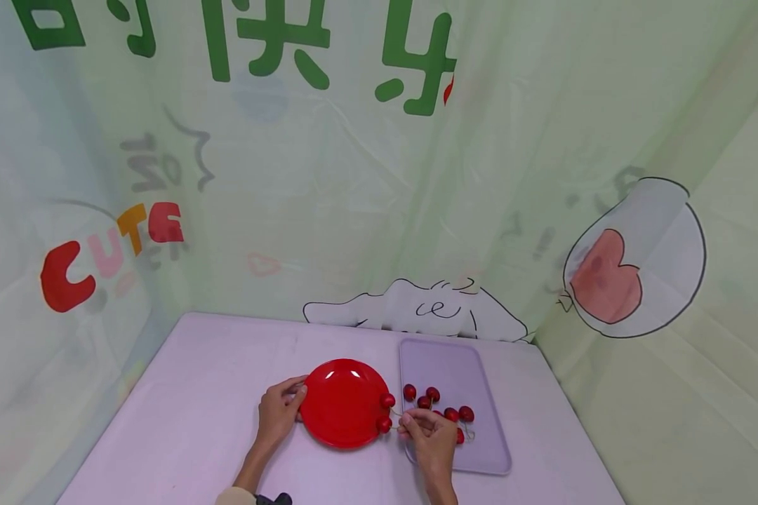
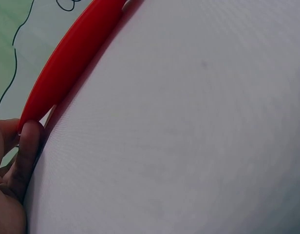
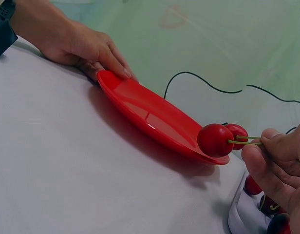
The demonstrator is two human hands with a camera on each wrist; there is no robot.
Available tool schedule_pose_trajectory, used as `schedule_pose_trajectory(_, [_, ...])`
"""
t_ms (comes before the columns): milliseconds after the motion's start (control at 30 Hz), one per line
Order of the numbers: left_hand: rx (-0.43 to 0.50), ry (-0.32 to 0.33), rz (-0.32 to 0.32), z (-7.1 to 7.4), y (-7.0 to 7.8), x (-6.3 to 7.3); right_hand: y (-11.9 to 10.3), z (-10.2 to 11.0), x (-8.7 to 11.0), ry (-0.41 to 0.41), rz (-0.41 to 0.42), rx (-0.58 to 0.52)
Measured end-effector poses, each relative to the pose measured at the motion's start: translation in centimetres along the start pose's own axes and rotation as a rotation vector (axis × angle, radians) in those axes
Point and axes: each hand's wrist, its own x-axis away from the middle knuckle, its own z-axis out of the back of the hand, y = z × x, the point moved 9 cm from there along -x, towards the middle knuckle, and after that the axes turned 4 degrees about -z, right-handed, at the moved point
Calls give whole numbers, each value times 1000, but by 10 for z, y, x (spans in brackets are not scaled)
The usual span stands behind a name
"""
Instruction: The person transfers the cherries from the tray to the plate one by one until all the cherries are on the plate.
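the left hand (image 1: pixel 278 412) has its grip clamped on the rim of a red plate (image 1: pixel 341 407), left of a lilac tray (image 1: pixel 442 365) on the worktop (image 1: pixel 227 379). the right hand (image 1: pixel 434 438) pinches the green stems (image 3: pixel 245 143) of two cherries (image 3: pixel 214 140) at the plate's right edge. other cherries (image 1: pixel 451 414) lie in the tray.

- A pale lilac table (image 1: pixel 227 379) spreads beneath both hands and well beyond them.
- A round red plate (image 1: pixel 341 407), just right of the left hand (image 1: pixel 278 414), which grips its rim; whether its base sits flat is unclear.
- A purple tray (image 1: pixel 442 361), beneath and beyond the right hand (image 1: pixel 432 438).
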Motion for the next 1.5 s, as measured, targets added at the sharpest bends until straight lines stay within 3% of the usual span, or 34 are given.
schedule_pose_trajectory(200, [-3,2,-6,0,1,2,7,-1,-3,4,-15,14])
schedule_pose_trajectory(467, [-6,9,-2,1,1,3,18,-6,-10,-41,31,-58])
schedule_pose_trajectory(833, [1,8,-2,1,0,2,14,-8,-6,-31,-12,-34])
schedule_pose_trajectory(1067, [-5,5,-9,1,2,1,10,-14,-5,-65,39,-86])
schedule_pose_trajectory(1500, [-9,2,-5,0,3,2,14,-18,-5,-44,-27,-79])
